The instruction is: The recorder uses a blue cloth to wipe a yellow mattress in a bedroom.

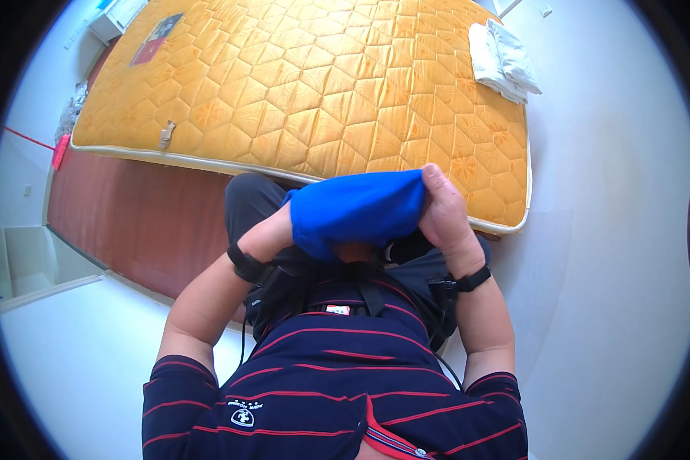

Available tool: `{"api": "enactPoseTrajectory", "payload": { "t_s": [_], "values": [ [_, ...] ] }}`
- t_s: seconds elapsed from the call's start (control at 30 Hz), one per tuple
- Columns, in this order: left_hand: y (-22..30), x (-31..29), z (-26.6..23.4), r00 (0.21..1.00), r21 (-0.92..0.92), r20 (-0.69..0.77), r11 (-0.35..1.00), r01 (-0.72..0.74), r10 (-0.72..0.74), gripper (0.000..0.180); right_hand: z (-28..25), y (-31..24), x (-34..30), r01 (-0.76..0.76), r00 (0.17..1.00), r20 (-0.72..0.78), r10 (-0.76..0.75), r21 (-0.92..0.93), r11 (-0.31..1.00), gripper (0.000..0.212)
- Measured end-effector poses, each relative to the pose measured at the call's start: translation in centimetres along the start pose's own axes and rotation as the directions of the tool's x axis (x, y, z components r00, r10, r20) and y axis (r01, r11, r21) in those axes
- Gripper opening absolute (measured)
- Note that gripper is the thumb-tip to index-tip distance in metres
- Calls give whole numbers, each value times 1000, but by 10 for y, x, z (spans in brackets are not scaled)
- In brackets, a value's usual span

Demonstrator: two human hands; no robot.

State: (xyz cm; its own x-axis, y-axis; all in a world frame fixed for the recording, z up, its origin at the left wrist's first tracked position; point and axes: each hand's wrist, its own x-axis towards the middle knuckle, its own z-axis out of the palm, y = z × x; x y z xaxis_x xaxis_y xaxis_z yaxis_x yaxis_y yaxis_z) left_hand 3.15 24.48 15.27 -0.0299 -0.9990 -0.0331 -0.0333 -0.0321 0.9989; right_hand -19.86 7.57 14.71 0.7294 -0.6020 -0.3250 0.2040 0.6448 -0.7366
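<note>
Right hand [443, 208] fingers [431, 178] pinch bunched blue soft fabric piece [356, 211]; left hand [282, 227] buried, fingers indeterminable. I judge it light, limp; grip edges.

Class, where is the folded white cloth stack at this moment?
In the head view, the folded white cloth stack lies at the upper right, on the far right corner of the orange quilted mattress.

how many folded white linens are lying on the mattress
2, as far as shows: a folded white cloth and a folded white pillowcase-like piece overlapping it, both at the far right corner of the yellow mattress. More could be hidden beneath them.
</note>
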Motion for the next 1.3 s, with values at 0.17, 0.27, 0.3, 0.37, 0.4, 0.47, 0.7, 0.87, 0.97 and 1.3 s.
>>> {"api": "enactPoseTrajectory", "payload": {
  "t_s": [0.17,0.27,0.3,0.37,0.4,0.47,0.7,0.87,0.97,1.3],
  "values": [
    [-54,-6,-10,964,-932,175,282,228,-199,49,-18,-14,-1,75,996,-55,-74,12,997,27],
    [-42,-4,-9,943,-950,183,196,243,-279,42,-23,-14,-3,98,994,-38,-99,-40,994,18],
    [-45,-3,-5,943,-952,179,194,238,-281,42,-22,-14,-4,93,995,-36,-94,-41,995,18],
    [-52,1,2,928,-750,19,608,260,-372,46,-20,-18,-5,17,997,-72,-25,-98,995,17],
    [-51,1,3,900,-530,-56,776,341,-433,43,-25,-18,-1,18,997,-70,-24,-97,995,17],
    [-82,11,-9,924,13,-174,938,347,-340,39,-46,-14,13,-40,994,-108,-14,-475,879,20],
    [8,143,-69,874,275,-465,961,-6,138,45,-43,-115,94,265,806,-95,-585,-825,499,32],
    [60,174,-75,843,169,-469,963,-208,264,37,-5,-171,99,527,667,-44,-744,-678,513,30],
    [35,167,-79,832,384,-477,918,-94,285,34,-29,-150,101,501,695,-39,-718,-691,522,31],
    [-112,80,-22,899,504,-397,775,381,-184,41,-153,23,58,58,894,-245,-375,-767,639,16]
  ]
}}
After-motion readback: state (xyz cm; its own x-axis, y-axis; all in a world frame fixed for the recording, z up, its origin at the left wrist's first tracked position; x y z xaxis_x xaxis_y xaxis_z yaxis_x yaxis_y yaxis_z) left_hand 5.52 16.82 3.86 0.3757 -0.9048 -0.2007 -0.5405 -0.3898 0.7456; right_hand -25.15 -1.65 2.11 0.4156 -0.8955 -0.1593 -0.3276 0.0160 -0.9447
